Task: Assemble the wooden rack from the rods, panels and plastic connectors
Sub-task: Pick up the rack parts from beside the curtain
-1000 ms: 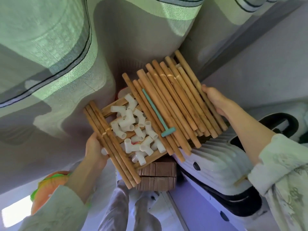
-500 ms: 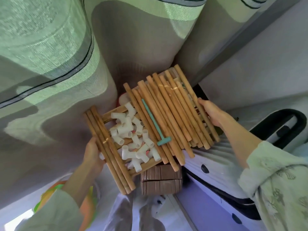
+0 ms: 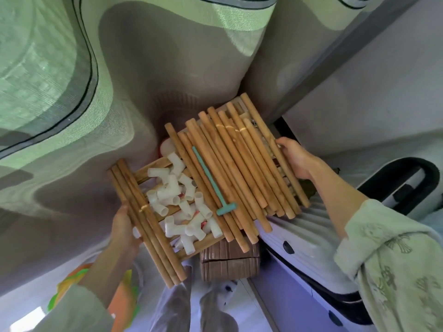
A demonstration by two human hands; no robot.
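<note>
Both hands carried a slatted wooden panel loaded with rack parts.

The left hand [image 3: 124,226] gripped the panel's [image 3: 153,167] left edge, fingers curled under a banded bundle of rods [image 3: 146,221]; the right hand [image 3: 296,158] gripped the right edge, thumb on top beside the outermost rod. Loose rods [image 3: 230,168] covered the panel's right half, their near ends overhanging the near edge. White plastic connectors [image 3: 182,202] were heaped in the middle-left, with a teal T-shaped tool [image 3: 213,185] lying on the rods beside them. A curtain [image 3: 72,92] hung close behind, a white ribbed suitcase [image 3: 309,226] sat just under the right corner, and a brown box [image 3: 230,262] stood below. The panel's underside and both hands' fingertips were hidden.
</note>
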